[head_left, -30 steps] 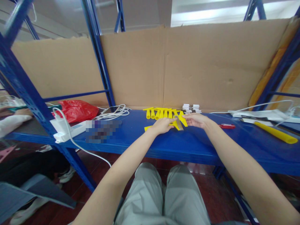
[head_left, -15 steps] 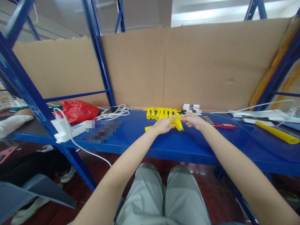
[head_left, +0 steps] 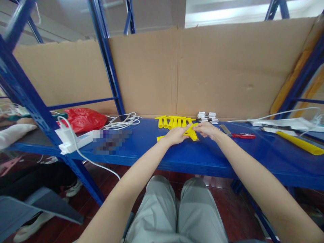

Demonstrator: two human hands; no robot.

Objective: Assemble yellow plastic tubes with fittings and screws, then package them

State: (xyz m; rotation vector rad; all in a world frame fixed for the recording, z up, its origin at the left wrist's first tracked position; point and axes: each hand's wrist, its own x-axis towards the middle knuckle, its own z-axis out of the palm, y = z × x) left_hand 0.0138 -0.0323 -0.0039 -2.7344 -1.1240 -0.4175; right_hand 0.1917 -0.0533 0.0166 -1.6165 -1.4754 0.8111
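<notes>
My left hand [head_left: 176, 135] is closed round a yellow plastic scraper [head_left: 193, 134], whose wide flat head points toward me and to the right. Close beside it, the fingertips of my right hand [head_left: 206, 129] are pinched together at the scraper's right edge; whatever lies between them is too small to make out. Behind my left hand stands a row of several more yellow scrapers [head_left: 168, 123], handle ends facing me. Another yellow piece [head_left: 160, 138] lies partly hidden by my left forearm.
White stacked pieces [head_left: 207, 117] sit at the back. To the right lie a red-handled screwdriver [head_left: 243, 136], a metal strip [head_left: 224, 129] and a long yellow tube [head_left: 300, 143]. Leftward are a power strip [head_left: 81, 141], white cables [head_left: 126, 120] and a red bag [head_left: 84, 120]. A co-worker's sleeve [head_left: 17, 134] shows far left.
Both hands stay almost in place at the scraper, with only a slight shift of the fingers. The co-worker's hand at far left has moved a little.
</notes>
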